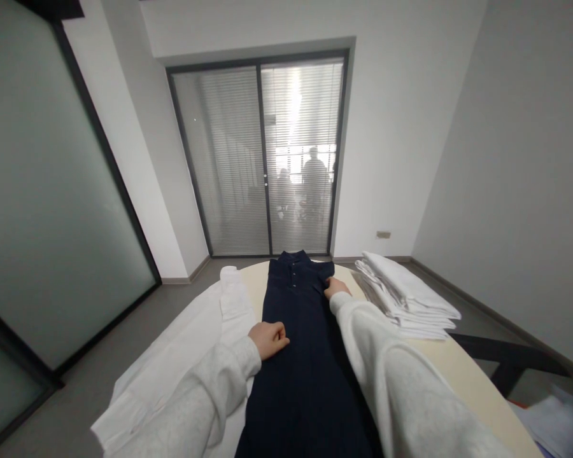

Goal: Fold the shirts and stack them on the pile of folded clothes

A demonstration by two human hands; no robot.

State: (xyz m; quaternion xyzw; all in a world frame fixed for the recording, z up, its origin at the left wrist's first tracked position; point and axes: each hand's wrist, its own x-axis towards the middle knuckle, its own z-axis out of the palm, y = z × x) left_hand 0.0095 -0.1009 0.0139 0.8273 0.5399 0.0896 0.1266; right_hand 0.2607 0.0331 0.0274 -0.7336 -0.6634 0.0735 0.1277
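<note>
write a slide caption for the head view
Left hand and right hand at a collared navy garment, between white cloth and a folded white stack.

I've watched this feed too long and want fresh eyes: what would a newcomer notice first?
Probably the dark navy garment, stretched along the middle of the pale table, with the left hand at its left edge and the right hand at its right edge near the collar. Next, likely the stack of folded white cloth to the right and the white garment to the left.
</note>
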